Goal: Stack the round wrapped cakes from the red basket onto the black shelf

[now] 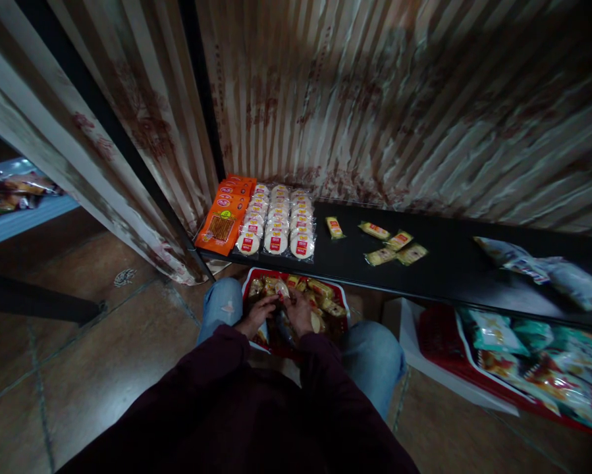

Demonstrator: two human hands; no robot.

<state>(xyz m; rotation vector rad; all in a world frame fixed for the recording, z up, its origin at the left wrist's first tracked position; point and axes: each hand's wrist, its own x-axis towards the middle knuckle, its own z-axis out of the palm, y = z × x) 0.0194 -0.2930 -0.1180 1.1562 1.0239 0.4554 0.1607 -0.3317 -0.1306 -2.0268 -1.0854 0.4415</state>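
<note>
Between my knees, a red basket with a white rim [346, 304] holds several small wrapped snacks [320, 288]. Both of my hands are inside it, close together. My left hand [257, 316] reaches in from the left with its fingers bent and pressed together; what they grip is hard to make out. My right hand [300, 313] is closed around a pale, clear-wrapped snack packet [281, 288], which rises just beyond the fingertips. A dark shiny packet [286, 328] lies below the hands, partly covered by them.
On the low black shelf [454, 263] lie orange snack bags [222, 220], rows of round wrapped crackers [276, 242], several yellow packets [399, 239] and silvery bags [575, 280]. Another red basket [438, 332] of bags sits at right. A black post [204, 92] stands before the curtain [296, 85].
</note>
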